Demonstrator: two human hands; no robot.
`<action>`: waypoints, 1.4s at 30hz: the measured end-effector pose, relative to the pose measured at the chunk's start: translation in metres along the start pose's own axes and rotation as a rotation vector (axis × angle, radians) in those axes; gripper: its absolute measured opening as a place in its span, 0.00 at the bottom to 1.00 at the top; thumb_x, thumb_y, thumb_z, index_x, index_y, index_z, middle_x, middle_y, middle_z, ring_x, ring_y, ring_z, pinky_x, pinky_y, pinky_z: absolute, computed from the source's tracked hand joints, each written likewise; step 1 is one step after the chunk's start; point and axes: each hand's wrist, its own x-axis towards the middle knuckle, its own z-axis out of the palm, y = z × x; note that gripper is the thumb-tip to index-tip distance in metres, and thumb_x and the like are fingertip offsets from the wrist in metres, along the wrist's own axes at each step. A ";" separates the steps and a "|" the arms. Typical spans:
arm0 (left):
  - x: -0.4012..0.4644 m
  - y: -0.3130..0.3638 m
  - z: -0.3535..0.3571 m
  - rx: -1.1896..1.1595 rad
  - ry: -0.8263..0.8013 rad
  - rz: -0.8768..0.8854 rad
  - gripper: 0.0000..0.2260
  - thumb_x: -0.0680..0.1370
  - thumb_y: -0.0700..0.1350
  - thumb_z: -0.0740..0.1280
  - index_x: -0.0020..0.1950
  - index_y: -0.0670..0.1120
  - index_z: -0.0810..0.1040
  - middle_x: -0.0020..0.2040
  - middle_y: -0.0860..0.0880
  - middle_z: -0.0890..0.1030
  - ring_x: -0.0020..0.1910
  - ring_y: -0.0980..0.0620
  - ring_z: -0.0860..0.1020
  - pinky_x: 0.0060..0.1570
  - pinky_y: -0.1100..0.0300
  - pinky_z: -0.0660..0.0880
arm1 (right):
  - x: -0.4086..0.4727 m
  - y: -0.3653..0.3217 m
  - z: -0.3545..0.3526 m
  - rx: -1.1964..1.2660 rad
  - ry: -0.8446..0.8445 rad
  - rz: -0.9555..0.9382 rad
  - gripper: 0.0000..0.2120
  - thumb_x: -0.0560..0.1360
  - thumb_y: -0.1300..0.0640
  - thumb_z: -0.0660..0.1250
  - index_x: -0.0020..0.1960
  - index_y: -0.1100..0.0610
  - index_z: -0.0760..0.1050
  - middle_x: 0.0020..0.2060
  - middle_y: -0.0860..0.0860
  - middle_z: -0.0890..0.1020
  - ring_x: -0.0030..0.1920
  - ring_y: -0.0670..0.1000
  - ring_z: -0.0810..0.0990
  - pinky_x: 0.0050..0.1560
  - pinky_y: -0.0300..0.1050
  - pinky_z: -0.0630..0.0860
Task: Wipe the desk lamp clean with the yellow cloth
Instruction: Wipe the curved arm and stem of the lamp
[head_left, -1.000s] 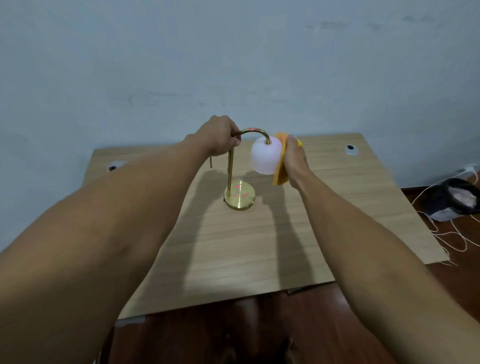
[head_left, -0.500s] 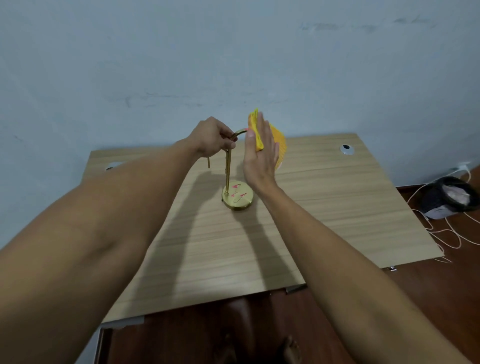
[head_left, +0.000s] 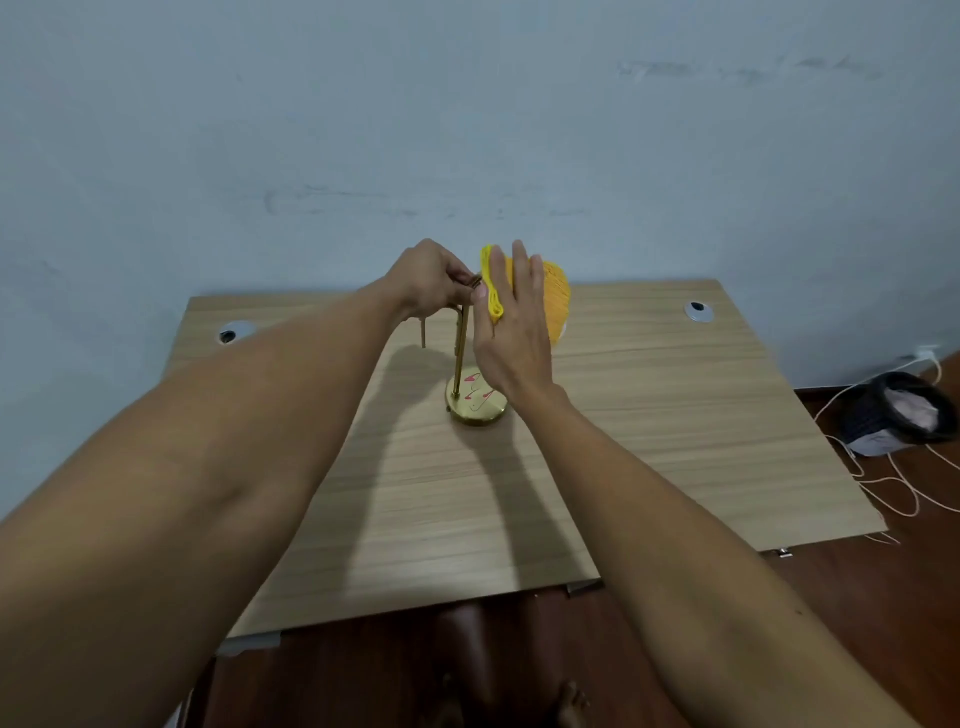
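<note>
while left hand grips lamp, cloth pressed

Gold desk lamp upright on base; yellow cloth covering its shade.

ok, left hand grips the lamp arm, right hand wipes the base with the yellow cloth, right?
No: head view shows the right hand holding the yellow cloth against the shade, not the base. Left hand does grip the lamp arm.
</note>
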 end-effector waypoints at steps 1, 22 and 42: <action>0.000 0.000 0.000 0.006 -0.001 0.001 0.06 0.71 0.41 0.79 0.45 0.42 0.88 0.45 0.43 0.88 0.47 0.49 0.87 0.57 0.52 0.82 | -0.003 0.006 0.000 -0.047 -0.007 -0.086 0.26 0.85 0.49 0.54 0.82 0.55 0.59 0.82 0.54 0.56 0.83 0.58 0.48 0.81 0.57 0.53; -0.033 -0.076 0.014 -0.136 0.231 -0.194 0.06 0.72 0.37 0.77 0.48 0.40 0.86 0.35 0.48 0.80 0.31 0.55 0.74 0.40 0.62 0.71 | -0.004 0.007 0.002 -0.212 -0.026 -0.149 0.28 0.85 0.48 0.51 0.83 0.55 0.55 0.83 0.56 0.53 0.82 0.63 0.46 0.80 0.60 0.51; -0.032 -0.073 0.016 -0.032 0.209 -0.156 0.03 0.74 0.37 0.74 0.43 0.44 0.84 0.32 0.50 0.78 0.31 0.54 0.73 0.37 0.62 0.70 | -0.028 0.010 0.014 -0.042 -0.019 -0.188 0.28 0.85 0.55 0.56 0.80 0.68 0.56 0.81 0.66 0.51 0.82 0.64 0.51 0.77 0.61 0.59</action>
